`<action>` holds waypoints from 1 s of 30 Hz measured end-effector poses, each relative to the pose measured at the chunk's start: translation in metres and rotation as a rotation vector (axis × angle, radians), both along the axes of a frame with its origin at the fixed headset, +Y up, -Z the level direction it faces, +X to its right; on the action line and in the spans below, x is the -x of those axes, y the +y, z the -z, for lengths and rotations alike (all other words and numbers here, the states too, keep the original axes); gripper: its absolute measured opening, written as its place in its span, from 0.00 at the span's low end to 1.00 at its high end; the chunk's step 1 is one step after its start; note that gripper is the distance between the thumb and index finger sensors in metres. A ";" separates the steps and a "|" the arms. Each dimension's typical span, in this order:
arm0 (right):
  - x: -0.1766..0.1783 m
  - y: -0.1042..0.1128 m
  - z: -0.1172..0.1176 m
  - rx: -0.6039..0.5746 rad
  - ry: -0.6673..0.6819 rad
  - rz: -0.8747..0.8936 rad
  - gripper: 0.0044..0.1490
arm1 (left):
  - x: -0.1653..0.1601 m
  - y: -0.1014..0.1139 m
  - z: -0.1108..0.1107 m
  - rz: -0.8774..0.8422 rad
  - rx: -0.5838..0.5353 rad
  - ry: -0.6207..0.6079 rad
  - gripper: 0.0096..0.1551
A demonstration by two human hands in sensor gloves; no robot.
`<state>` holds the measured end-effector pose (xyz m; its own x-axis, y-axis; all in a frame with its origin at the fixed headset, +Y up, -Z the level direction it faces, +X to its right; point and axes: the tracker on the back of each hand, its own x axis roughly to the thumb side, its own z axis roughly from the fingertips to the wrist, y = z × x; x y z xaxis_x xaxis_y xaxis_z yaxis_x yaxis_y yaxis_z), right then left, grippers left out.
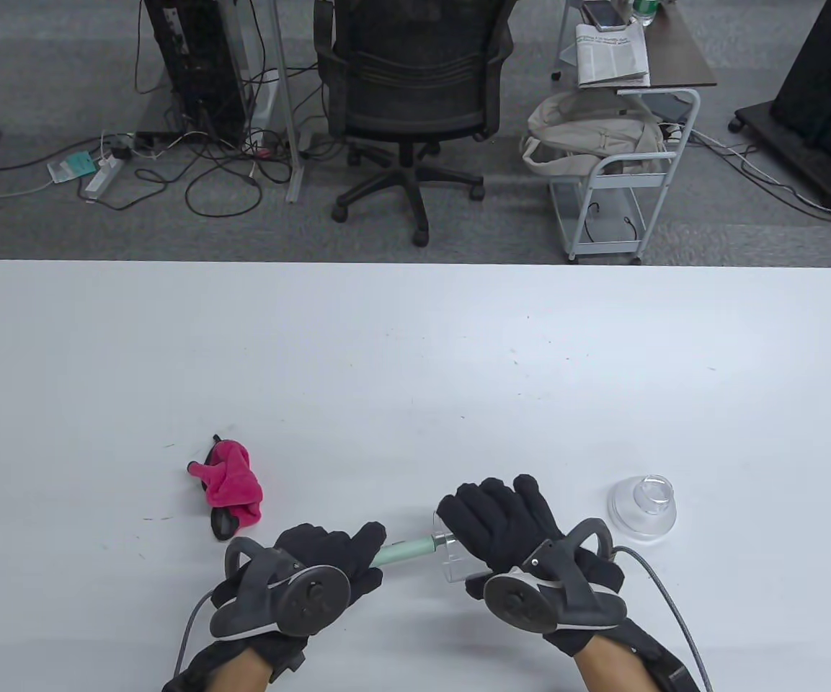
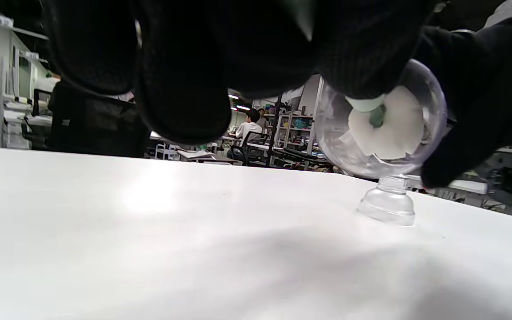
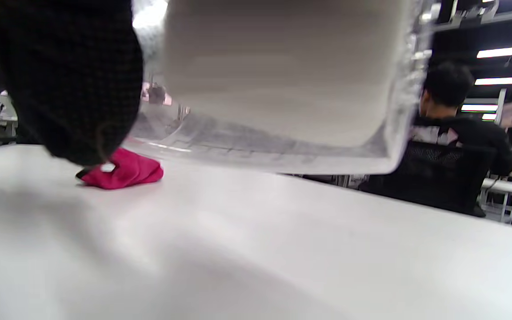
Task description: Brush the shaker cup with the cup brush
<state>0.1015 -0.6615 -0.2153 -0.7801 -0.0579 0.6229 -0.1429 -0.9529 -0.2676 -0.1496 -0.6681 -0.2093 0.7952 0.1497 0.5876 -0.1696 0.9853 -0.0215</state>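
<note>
Nearest the table's front edge, my left hand (image 1: 314,569) grips the pale green handle of the cup brush (image 1: 406,552); the fingers are wrapped around the handle's near end. The handle runs to the right, roughly level, into the open mouth of the clear plastic shaker cup (image 1: 458,559). My right hand (image 1: 512,537) holds that cup on its side, fingers curled over its top, mouth facing left. Both hands are held above the white table (image 1: 415,375), and the cup does not touch it.

In the left wrist view I look straight into the cup's mouth: the white sponge head of the brush (image 2: 385,129) sits inside the cup, filling most of the bore. In the right wrist view the cup's transparent wall (image 3: 282,146) hangs above the tabletop, with the pale brush head visible through it.

Just right of the right hand, the clear domed plastic lid (image 1: 643,506) stands on the table, apart from the cup. To the left, beyond the left hand, a crumpled magenta cloth with a black edge (image 1: 231,484) lies on the table.

Past the table's far edge stands a black mesh office chair (image 1: 415,94) on grey carpet.
</note>
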 end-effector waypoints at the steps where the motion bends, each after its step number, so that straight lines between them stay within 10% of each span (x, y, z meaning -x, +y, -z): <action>1: -0.003 0.002 0.001 -0.018 -0.020 0.006 0.69 | -0.001 0.000 -0.001 0.001 -0.002 -0.009 0.31; 13: 0.002 -0.007 0.004 0.169 0.012 -0.022 0.69 | 0.003 0.009 -0.006 0.008 -0.145 -0.011 0.31; 22: -0.004 -0.003 0.005 -0.040 -0.045 -0.026 0.69 | -0.004 0.007 -0.008 0.003 -0.075 -0.027 0.32; 30: -0.006 -0.006 0.014 0.220 -0.058 -0.047 0.69 | 0.006 0.012 -0.007 0.026 -0.175 0.025 0.31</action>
